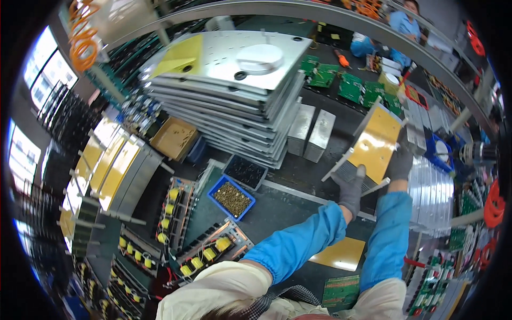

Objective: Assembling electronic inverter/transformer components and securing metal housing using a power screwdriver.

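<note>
Both my hands, in grey gloves and blue sleeves, are at the right of the bench on a metal heat sink (376, 143) with a glossy yellow-orange top sheet and pale posts sticking out at its corners. My left hand (350, 191) grips its near left corner, thumb on top and fingers underneath. Along the right edge, my right hand (401, 161) is closed around the side; its fingertips are partly hidden. The heat sink is tilted, its finned near edge showing by my left thumb. Below my forearms lie a flat yellow sheet (341, 253) and a green circuit board (340, 292).
A tall stack of metal panels (277, 80) stands ahead, with two metal blocks (321, 133) beside it. A blue tray of brass-coloured screws (232, 198) and a black-filled bin (246, 170) sit left. Yellow-coil assemblies (197, 256) lie nearer. Another person (402, 26) works beyond the overhead rail.
</note>
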`<action>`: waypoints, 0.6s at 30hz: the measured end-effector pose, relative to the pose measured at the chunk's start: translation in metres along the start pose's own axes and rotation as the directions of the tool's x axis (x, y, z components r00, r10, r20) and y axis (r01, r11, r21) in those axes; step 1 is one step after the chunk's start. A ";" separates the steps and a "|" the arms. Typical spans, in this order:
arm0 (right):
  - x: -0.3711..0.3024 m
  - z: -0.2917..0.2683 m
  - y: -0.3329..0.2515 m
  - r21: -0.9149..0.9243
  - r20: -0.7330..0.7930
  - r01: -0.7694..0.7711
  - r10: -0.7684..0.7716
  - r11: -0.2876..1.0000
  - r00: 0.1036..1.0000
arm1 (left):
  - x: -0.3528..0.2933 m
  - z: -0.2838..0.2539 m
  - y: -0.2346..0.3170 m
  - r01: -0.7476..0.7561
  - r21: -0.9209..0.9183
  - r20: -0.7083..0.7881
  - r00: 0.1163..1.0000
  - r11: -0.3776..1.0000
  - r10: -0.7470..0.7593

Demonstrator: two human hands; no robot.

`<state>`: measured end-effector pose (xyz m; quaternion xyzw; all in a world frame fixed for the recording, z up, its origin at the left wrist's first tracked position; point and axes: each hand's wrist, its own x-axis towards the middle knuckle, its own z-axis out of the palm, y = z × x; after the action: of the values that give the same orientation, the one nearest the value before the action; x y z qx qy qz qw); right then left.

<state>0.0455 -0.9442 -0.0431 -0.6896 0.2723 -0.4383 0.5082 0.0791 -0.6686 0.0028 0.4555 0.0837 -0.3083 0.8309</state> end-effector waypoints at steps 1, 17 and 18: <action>0.010 -0.068 0.015 0.318 0.103 -0.141 0.113 0.938 0.988 | -0.011 0.016 -0.011 0.086 0.017 0.064 0.994 0.996 -0.087; -0.359 0.044 -0.297 -0.048 0.677 -0.190 0.172 0.981 0.716 | -0.217 -0.276 0.094 0.485 0.358 0.433 0.670 0.798 -0.602; -0.376 0.039 -0.303 -0.095 0.771 -0.223 0.214 0.970 0.600 | -0.233 -0.310 0.101 0.445 0.420 0.395 0.695 0.791 -0.601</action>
<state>-0.1170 -0.5156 0.1142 -0.7693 0.1068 -0.0349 0.6289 -0.0028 -0.2760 -0.0050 0.4311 -0.0574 -0.6519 0.6213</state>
